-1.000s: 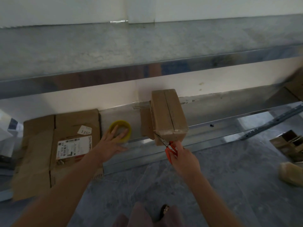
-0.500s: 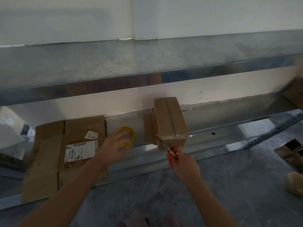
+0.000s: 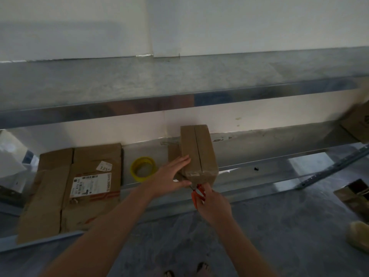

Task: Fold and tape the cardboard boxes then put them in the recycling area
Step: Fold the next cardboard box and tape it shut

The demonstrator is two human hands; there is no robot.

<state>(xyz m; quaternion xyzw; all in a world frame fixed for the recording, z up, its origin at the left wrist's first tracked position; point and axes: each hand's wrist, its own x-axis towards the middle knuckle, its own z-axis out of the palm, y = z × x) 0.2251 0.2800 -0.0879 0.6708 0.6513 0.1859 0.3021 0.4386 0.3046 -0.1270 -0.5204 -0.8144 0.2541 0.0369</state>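
A small closed brown cardboard box [image 3: 199,154] stands on the lower metal shelf [image 3: 259,156], a seam running along its top. My left hand [image 3: 171,174] lies flat against the box's left side, fingers stretched out, thumb at its lower front corner. My right hand [image 3: 213,204] grips orange-handled scissors [image 3: 197,191], whose tips sit at the box's bottom front edge. A yellow roll of tape [image 3: 142,168] lies flat on the shelf left of the box. A flattened cardboard box [image 3: 79,186] with a shipping label lies further left.
An upper metal shelf [image 3: 179,100] overhangs the lower one. Another cardboard box [image 3: 357,124] sits at the right end. On the grey floor at right are a small open box [image 3: 355,194] and a pale bundle [image 3: 359,234]. My feet [image 3: 187,269] show at the bottom.
My left hand left the yellow tape roll and moved right onto the side of the small box. My right hand with the scissors stayed at the box's front edge.
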